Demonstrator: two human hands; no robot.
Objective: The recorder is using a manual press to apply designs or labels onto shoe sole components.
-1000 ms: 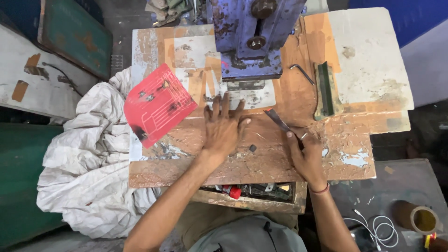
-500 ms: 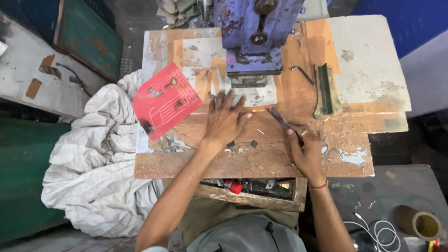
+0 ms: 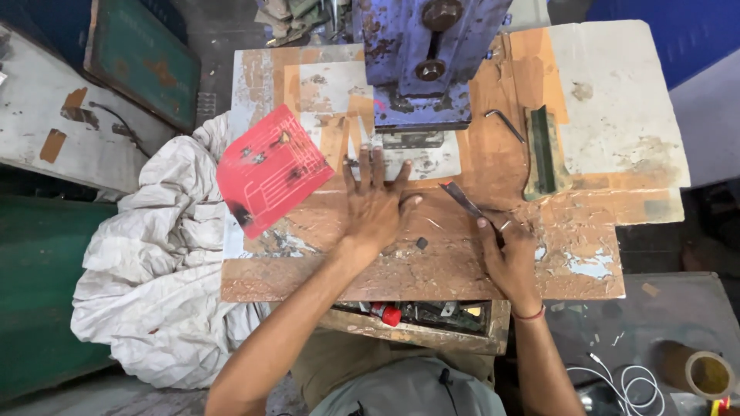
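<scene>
My left hand (image 3: 375,206) lies flat on the worn wooden bench (image 3: 308,270), fingers spread and pointing at the base of the blue press machine (image 3: 422,62). It presses on a pale sheet (image 3: 432,160) in front of the machine. My right hand (image 3: 509,254) grips a thin metal blade tool (image 3: 460,198) whose tip angles up and left toward my left thumb. A red printed card (image 3: 270,171) lies just left of my left hand.
A bent hex key (image 3: 505,123) and a green metal block (image 3: 543,150) lie right of the machine. A small dark nut (image 3: 422,243) sits between my hands. An open drawer (image 3: 416,317) of tools is below the bench edge. White cloth (image 3: 154,270) is heaped at left; tape roll (image 3: 705,374) and white cable (image 3: 624,381) at lower right.
The view has shifted slightly with my head. Both hands stay in about the same places on the bench.
</scene>
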